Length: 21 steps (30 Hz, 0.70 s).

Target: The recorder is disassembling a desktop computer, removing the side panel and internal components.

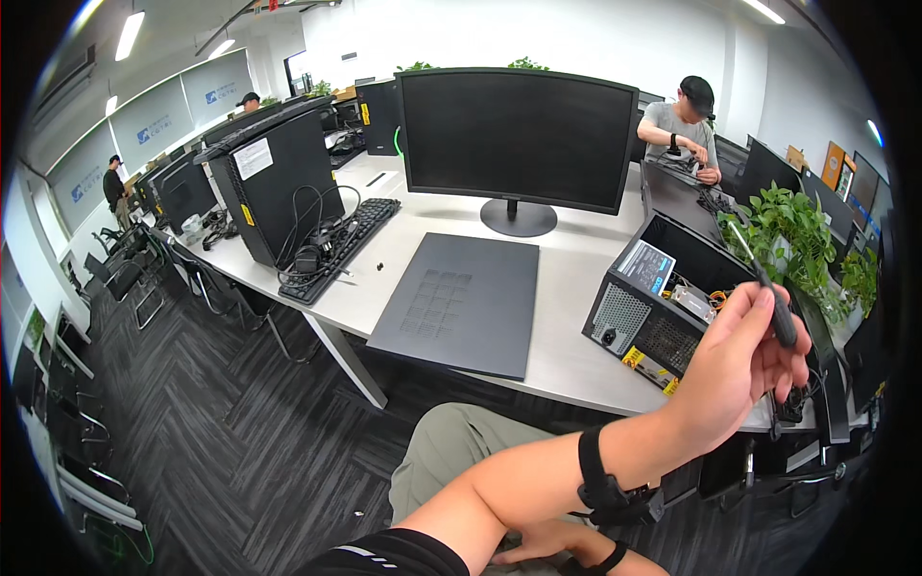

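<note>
The right hand (744, 360) is raised over the counter's (567, 288) near right corner, its fingers (773, 331) curled and pinching the black handle of a screwdriver (768, 288), shaft pointing up and away. Just beyond it an open computer case (663, 288) lies on its side on the counter. The left hand (543, 542) rests low on the person's lap, fingers loosely spread, holding nothing. A dark side panel (461, 302) lies flat at the near edge, before the monitor (519, 139)

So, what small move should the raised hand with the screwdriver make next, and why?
Probably lower the right hand so the screwdriver tip comes down toward the open computer case. The tool now points up, away from the case lying on its side with its panel off.
</note>
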Each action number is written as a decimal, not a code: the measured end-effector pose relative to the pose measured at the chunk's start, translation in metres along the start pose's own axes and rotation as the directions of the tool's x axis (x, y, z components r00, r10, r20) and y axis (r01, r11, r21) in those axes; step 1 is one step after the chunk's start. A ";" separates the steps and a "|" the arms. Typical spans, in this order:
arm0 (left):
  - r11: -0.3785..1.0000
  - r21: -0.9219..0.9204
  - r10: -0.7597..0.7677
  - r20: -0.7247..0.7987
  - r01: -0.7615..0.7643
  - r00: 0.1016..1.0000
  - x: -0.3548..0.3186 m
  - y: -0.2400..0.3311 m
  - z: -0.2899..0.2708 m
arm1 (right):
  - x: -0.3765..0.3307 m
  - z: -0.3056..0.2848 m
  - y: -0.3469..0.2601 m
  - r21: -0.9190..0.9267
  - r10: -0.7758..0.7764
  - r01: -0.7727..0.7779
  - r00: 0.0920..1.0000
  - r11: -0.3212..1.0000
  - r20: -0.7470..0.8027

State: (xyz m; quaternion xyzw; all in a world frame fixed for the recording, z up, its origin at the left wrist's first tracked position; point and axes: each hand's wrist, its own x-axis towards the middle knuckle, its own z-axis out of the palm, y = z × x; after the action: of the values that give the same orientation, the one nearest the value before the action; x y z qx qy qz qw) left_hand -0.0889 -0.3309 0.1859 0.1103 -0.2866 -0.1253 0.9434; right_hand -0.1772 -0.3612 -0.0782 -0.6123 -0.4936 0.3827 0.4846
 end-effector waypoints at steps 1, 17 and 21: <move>1.000 0.004 -0.001 -0.011 0.001 1.000 0.005 0.002 0.000 | 0.006 0.004 0.002 0.010 -0.005 0.005 1.000 1.000 0.003; 0.185 0.973 0.254 -0.185 0.140 0.949 -0.062 0.048 -0.137 | -0.137 -0.080 -0.007 -0.350 0.626 -0.696 0.717 0.627 -0.306; 0.040 0.981 0.279 -0.193 0.190 0.941 -0.061 0.047 -0.142 | -0.165 -0.088 -0.005 -0.303 0.815 -0.803 0.567 0.513 -0.123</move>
State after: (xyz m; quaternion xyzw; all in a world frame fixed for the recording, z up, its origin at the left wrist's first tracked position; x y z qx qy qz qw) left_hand -0.0488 -0.2488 0.0526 0.7423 -0.1313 0.1593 0.6375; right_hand -0.1315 -0.5414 -0.0538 -0.8354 -0.2160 0.4875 0.1338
